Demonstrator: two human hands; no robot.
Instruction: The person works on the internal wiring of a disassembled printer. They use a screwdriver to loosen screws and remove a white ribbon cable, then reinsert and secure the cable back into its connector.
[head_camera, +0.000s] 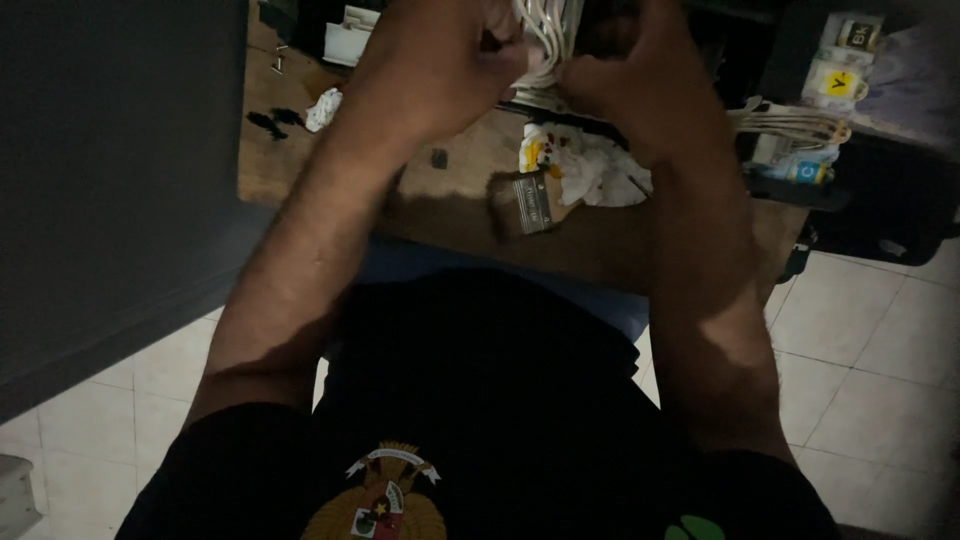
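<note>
Both my hands are raised at the top of the head view over a wooden table (300, 150). My left hand (440, 60) is closed around a bundle of white tubes (545, 40). My right hand (640, 75) grips the same bundle from the other side, fingers curled. The upper part of the tubes runs out of the frame. Below the hands lie a crumpled stained white tissue (600, 170) and a small flat brush (532, 200) on the table.
Ink tanks with coloured labels (835, 85) and a flat band of tubes (790, 122) stand at the right on a dark device. Another crumpled tissue (322, 108) and small dark bits lie at the left. A dark wall panel (110, 170) fills the left. Below is pale tiled floor (870, 340).
</note>
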